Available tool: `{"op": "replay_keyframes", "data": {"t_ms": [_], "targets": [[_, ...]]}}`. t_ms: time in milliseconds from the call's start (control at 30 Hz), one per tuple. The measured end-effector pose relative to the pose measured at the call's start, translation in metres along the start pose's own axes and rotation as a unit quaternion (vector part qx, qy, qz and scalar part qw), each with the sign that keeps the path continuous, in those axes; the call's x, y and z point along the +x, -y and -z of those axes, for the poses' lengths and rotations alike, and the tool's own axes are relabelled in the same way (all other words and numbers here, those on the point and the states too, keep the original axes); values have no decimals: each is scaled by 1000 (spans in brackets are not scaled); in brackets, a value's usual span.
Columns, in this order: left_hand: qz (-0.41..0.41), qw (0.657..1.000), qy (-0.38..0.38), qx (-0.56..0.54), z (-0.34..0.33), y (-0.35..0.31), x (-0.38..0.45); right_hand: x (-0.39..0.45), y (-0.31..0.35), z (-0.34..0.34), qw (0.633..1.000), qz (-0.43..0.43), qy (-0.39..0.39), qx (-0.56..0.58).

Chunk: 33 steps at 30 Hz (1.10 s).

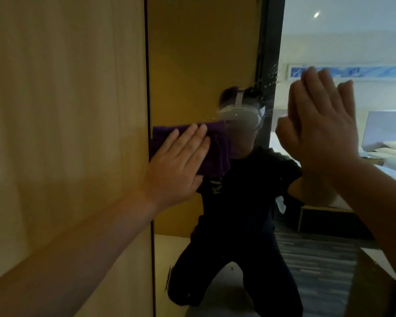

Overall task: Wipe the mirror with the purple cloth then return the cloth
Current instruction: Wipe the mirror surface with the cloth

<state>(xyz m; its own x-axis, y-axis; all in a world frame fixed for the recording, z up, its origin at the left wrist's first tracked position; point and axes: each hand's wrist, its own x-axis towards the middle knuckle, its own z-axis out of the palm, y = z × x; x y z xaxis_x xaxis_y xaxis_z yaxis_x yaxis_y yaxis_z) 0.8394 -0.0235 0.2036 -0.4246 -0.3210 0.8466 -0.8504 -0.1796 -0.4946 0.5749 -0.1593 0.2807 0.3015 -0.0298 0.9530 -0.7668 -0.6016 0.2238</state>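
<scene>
A tall mirror (204,53) fills the middle and right of the view, its dark left edge against a wooden panel. My left hand (176,163) lies flat on the folded purple cloth (217,154) and presses it against the glass near the mirror's left edge. My right hand (325,129) is flat against the glass further right, fingers up and together, holding nothing. White specks and streaks mark the glass between the two hands, above the cloth. The mirror reflects a kneeling person in dark clothes.
A light wooden panel (66,110) stands left of the mirror. The reflection shows a room with beds, a striped carpet and a picture on the far wall.
</scene>
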Motion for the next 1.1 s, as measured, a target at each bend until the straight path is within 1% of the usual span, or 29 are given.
{"op": "replay_keyframes", "data": {"t_ms": [100,167,233,300,367,433,500,567,600,633,700,733,767,800,833,867,900,933,1000,1067,1100], "targets": [[-18,999,43,0,-15,-41,-88,-14,5,1,999,-21,14,20],[-33,996,83,12,-25,-67,-147,-36,10,-1,999,-28,30,21],[-43,993,106,27,-32,-88,-193,-64,15,-4,998,-23,54,13],[-40,992,116,30,-35,-100,-214,-86,18,-8,998,-16,61,9],[-36,991,124,29,-35,-102,-218,-97,18,-12,999,-9,48,8],[-27,991,130,7,-29,-100,-214,-98,17,-16,999,-3,33,4],[-3,990,129,-47,-22,-96,-203,-98,17,-18,1000,-3,18,-2],[53,985,103,-127,-8,-94,-179,-98,19,-19,1000,-4,6,0],[100,975,80,-182,1,-93,-159,-97,19,-18,1000,-3,0,4],[153,956,48,-246,14,-91,-134,-96,19,-17,1000,0,-3,7],[263,898,-17,-352,48,-82,-68,-95,18,-12,1000,2,7,22],[308,871,-47,-380,63,-76,-33,-95,17,-8,999,1,17,36],[341,853,-77,-387,75,-66,4,-95,14,-4,998,-2,24,51],[362,847,-108,-374,85,-54,42,-94,10,1,997,-7,26,66],[366,853,-133,-348,92,-42,80,-92,4,6,997,-13,25,75],[345,869,-155,-319,96,-31,114,-88,-3,12,996,-20,24,78],[304,893,-169,-287,96,-20,144,-82,-11,18,997,-27,20,74],[256,920,-165,-245,92,-11,170,-76,-19,24,997,-35,12,63],[181,962,-109,-172,79,0,211,-63,-37,32,997,-62,4,41],[126,985,-14,-119,62,1,231,-54,-55,34,995,-98,10,28],[105,990,32,-90,52,-1,232,-52,-63,31,994,-108,13,22]]}}
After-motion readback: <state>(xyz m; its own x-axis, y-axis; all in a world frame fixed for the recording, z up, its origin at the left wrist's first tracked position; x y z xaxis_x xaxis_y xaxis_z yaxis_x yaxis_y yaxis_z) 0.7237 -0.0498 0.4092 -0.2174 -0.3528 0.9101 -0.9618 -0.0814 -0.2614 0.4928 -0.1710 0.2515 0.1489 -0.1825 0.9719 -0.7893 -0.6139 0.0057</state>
